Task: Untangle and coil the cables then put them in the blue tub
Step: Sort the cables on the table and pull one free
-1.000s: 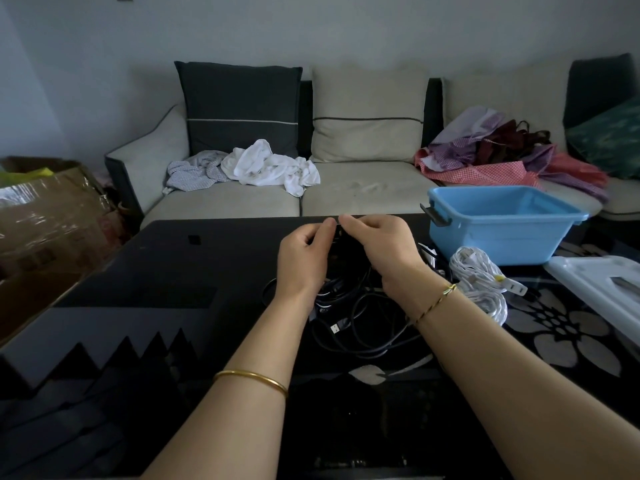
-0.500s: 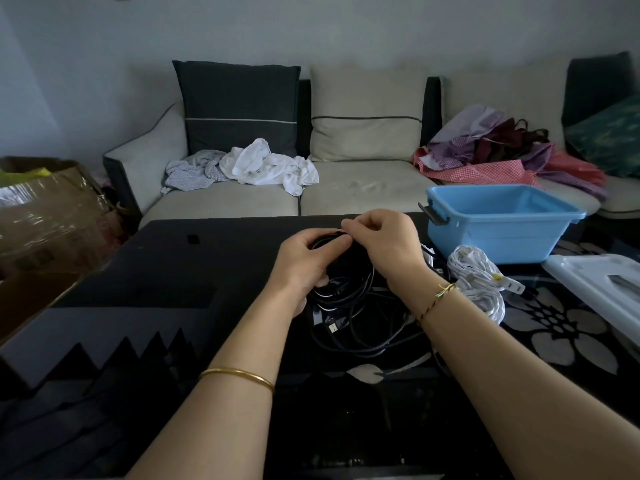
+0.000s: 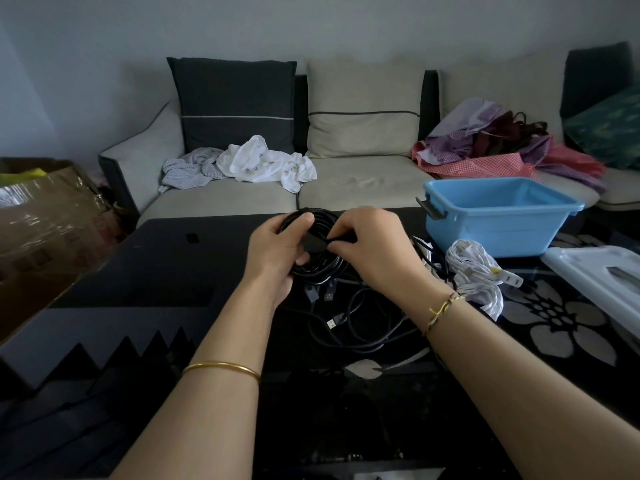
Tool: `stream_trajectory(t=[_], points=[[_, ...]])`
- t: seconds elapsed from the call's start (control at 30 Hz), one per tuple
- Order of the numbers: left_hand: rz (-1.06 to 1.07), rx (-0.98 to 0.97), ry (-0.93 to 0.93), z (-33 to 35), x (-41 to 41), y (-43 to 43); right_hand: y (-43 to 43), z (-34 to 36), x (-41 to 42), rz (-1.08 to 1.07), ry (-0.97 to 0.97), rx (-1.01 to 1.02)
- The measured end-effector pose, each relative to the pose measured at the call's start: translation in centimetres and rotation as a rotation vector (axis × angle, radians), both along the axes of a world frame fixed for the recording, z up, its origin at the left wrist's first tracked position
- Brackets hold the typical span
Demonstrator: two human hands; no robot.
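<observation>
Head view gives me a coiled black cable held over the middle of the table. The left hand wraps round the coil's left side, thumb on top, and the right hand pinches a strand at its right edge. Loose black cables sprawl on the black table just nearer. A white cable bundle lies to the right, with the blue tub just beyond it.

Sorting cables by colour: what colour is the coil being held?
The coil is black; the head view shows it.
</observation>
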State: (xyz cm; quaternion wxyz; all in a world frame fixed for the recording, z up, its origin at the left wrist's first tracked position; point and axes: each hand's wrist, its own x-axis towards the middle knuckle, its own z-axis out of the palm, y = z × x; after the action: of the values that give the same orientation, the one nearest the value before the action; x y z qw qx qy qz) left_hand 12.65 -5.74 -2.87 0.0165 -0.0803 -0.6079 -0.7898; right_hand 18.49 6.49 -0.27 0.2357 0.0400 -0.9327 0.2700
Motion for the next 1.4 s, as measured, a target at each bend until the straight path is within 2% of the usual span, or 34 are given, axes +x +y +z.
stream_trajectory(t=[0.3,0.4,0.57,0.97,1.17,1.4], points=[[-0.002,-0.114,0.045,-0.5,-0.3,0.3,-1.4,1.2,1.1,0.024,0.072,0.430],[0.010,-0.152,0.031,-0.6,-0.4,0.4,-1.1,1.4,1.3,0.010,0.114,0.450],[0.008,-0.184,0.046,-0.1,-0.2,0.4,0.1,1.9,0.9,-0.004,0.148,0.220],[-0.190,-0.071,0.021,0.5,0.8,0.2,1.4,2.3,-0.6,0.065,0.116,-0.344],[-0.283,-0.057,-0.010,1.0,1.1,0.3,2.0,2.0,-1.8,0.048,0.099,-0.422],[-0.315,-0.112,-0.008,1.2,1.5,0.4,1.5,1.4,-2.2,-0.022,0.119,-0.307]])
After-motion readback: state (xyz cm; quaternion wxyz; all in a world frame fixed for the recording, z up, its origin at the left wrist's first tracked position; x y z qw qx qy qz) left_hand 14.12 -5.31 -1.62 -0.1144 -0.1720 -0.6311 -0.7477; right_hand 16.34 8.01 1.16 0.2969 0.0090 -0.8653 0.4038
